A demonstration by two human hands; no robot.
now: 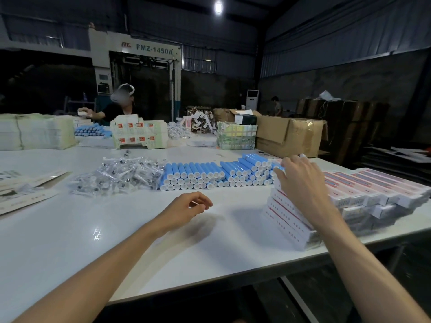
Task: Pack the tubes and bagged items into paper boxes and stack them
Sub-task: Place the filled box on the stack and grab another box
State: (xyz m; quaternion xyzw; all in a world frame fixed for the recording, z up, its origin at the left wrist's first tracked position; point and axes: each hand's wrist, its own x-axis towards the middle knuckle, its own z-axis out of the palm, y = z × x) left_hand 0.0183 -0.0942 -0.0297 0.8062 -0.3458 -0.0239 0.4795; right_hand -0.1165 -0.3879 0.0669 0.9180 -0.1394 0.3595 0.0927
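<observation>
Near first: my left hand hovers over the white table, fingers loosely curled with nothing in them. My right hand is further out and to the right, laid palm-down on the stack of packed boxes with the fingers spread across the top one. I cannot tell whether they pinch that box or just press on it.

The key relation is the blue tubes. They lie in a stepped pile just beyond the right fingertips and run off to the left. Their white caps face me, so the long axis points away from me. My judgement is that the right hand is much nearer the tubes; a short reach forward and left takes one by the cap end.

The bagged items sit in a heap touching the left end of the tubes, closer to the left hand. Flat unfolded boxes lie at the far left. Behind are a brown carton and another person working.
</observation>
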